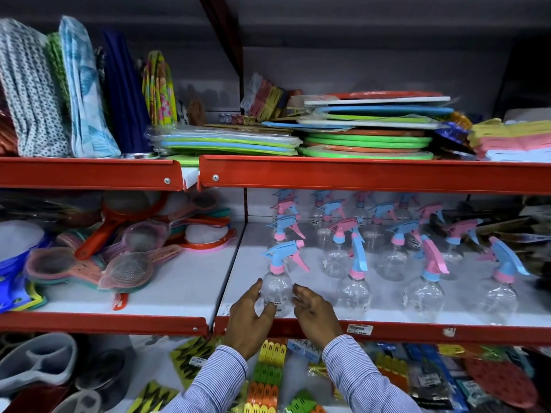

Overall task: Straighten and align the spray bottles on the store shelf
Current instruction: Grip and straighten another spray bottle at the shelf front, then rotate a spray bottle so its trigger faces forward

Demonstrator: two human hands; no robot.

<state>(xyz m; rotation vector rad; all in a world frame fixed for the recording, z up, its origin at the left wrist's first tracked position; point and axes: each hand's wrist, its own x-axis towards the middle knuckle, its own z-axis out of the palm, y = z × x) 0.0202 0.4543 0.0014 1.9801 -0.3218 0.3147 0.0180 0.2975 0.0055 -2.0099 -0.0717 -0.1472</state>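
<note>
Right now we have the front-left spray bottle (277, 289) between both palms at the near edge of the middle shelf (298, 265), at about six o'clock in our view; its blue trigger head with a pink collar points off toward nine o'clock while the pink lever hangs toward three. Our left hand (249, 315) cups the clear round body from the nine o'clock side, thumb up along the glassy wall and fingertips curled across the label, and our right hand (314, 312) sits at the three o'clock side with fingers loosely spread, touching or just beside the plastic; we cannot tell if it presses. To do this step well we should, in our judgement, turn the body gently from low down so it does not tip, then bring its nozzle round to match its neighbours. The bottle to its right (354, 289) and two more toward three o'clock stand with heads turned at differing angles, and further rows sit behind toward twelve o'clock. The shelf board is white with a red front lip (387, 330) carrying a price tag (359, 328). Left of the divider lie mesh strainers (128, 268); the shelf above holds stacked coloured mats (369, 138), and clothes pegs (268, 380) lie below us
</note>
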